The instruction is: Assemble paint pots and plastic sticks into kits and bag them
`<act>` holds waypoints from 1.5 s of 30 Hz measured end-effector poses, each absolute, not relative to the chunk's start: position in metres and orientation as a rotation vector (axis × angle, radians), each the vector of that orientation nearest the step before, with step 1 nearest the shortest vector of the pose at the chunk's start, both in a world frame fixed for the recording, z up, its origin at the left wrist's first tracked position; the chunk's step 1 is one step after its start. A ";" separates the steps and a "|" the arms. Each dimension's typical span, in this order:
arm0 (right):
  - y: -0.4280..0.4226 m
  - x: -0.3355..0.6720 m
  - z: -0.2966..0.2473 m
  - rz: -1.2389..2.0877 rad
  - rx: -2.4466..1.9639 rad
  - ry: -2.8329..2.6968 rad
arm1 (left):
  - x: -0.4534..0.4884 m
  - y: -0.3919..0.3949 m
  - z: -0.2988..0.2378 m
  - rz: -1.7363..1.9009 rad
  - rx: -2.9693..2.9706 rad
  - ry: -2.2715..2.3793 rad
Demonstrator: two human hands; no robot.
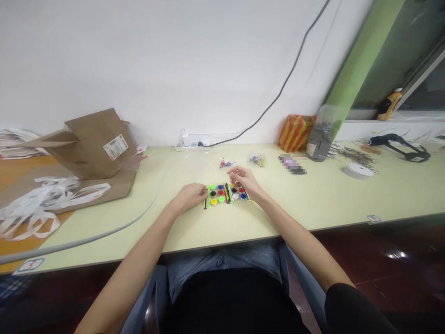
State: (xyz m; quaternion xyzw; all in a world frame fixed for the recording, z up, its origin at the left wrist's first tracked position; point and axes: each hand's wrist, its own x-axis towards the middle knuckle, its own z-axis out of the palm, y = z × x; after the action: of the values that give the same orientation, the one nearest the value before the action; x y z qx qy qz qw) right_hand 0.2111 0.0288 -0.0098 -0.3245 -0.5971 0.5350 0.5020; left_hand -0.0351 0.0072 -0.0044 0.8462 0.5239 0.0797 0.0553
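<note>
Left hand (pixel 189 195) beside coloured discs (pixel 220 193), rows running left to right

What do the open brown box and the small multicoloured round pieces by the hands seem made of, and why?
Open brown box: likely matt cardboard, judging by its stiff, folded flaps.
Small multicoloured round pieces: probably smooth plastic, from their bright, even colours, though detail is blurred.

I see two bare arms (pixel 134 264) reaching forward. The bare left hand (pixel 191 195) is curled. The bare right hand (pixel 244 180) leans inward, fingers (pixel 235 170) bent.
</note>
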 end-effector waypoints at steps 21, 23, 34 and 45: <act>0.028 0.211 -0.008 1.284 -0.773 -1.442 | -0.035 0.010 -0.003 0.250 2.435 1.552; 0.028 0.213 -0.006 1.280 -0.766 -1.438 | -0.036 0.010 -0.002 0.240 2.430 1.592; 0.104 0.247 -0.017 0.641 -1.181 -1.598 | -0.037 0.007 -0.003 0.308 2.394 1.642; 0.167 0.205 -0.045 0.366 -1.417 -1.890 | -0.037 0.006 -0.005 0.415 2.495 1.782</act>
State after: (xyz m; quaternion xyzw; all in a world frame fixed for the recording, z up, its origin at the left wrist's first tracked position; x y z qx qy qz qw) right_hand 0.2045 0.1668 -0.0454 -0.5515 -0.7354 0.1425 0.3669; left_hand -0.0371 0.0062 -0.0052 0.8061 0.5759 0.1340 0.0237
